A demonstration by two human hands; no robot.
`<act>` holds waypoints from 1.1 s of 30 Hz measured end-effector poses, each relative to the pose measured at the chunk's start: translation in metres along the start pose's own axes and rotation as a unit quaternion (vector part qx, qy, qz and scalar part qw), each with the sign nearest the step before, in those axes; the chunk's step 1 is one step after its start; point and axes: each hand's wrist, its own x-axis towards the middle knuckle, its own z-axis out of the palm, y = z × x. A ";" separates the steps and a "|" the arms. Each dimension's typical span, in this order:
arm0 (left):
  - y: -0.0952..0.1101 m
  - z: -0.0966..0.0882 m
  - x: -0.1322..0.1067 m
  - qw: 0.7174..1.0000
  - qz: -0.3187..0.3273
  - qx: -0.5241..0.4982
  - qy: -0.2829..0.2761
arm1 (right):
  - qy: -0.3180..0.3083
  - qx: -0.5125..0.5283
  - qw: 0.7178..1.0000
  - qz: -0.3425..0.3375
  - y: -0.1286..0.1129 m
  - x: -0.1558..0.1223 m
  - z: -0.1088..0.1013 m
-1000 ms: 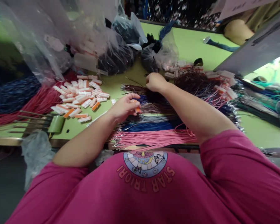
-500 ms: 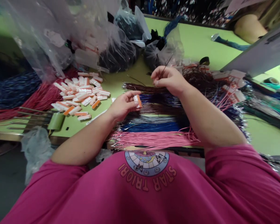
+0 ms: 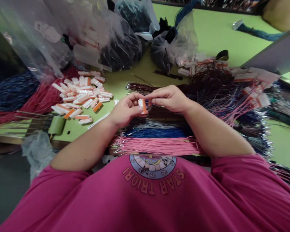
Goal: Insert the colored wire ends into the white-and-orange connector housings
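Between the thumb and fingers of my left hand [image 3: 125, 111] is a small white and orange connector housing [image 3: 142, 107]. My right hand [image 3: 170, 98] is closed in a pinch, its fingertips against the connector's upper right side. The dark wire seen in it a moment ago is now mostly hidden by the fingers. Under both hands lie bundles of cut wires with metal tips: brown wires [image 3: 140, 87], grey wires [image 3: 159, 123], blue wires [image 3: 157, 132] and pink wires [image 3: 157, 146].
Left of my hands lies a pile of white and orange connectors [image 3: 87, 93]. A green block with metal rods [image 3: 56, 125] sits at the table's front edge. Clear plastic bags [image 3: 120, 42] stand behind. Wired connectors [image 3: 256, 95] and tangled wires lie at the right.
My right hand has come down and left, bringing the wire from above the bundles to the connector. My left hand still holds the connector in nearly the same place. The view has shifted slightly.
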 end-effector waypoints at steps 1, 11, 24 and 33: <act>0.000 0.000 0.000 1.000 -0.001 -0.003 0.003 | 0.001 -0.010 1.000 0.011 -0.001 -0.001 0.001; 0.003 0.003 0.000 0.999 -0.023 0.001 0.032 | -0.009 -0.205 0.978 0.044 -0.015 -0.002 0.010; 0.001 0.001 0.001 0.999 -0.004 0.006 0.037 | 0.044 -0.436 0.893 0.104 -0.029 -0.002 0.022; -0.004 0.000 0.002 0.991 0.034 0.113 0.055 | -0.008 -0.393 0.907 0.152 -0.035 0.004 0.024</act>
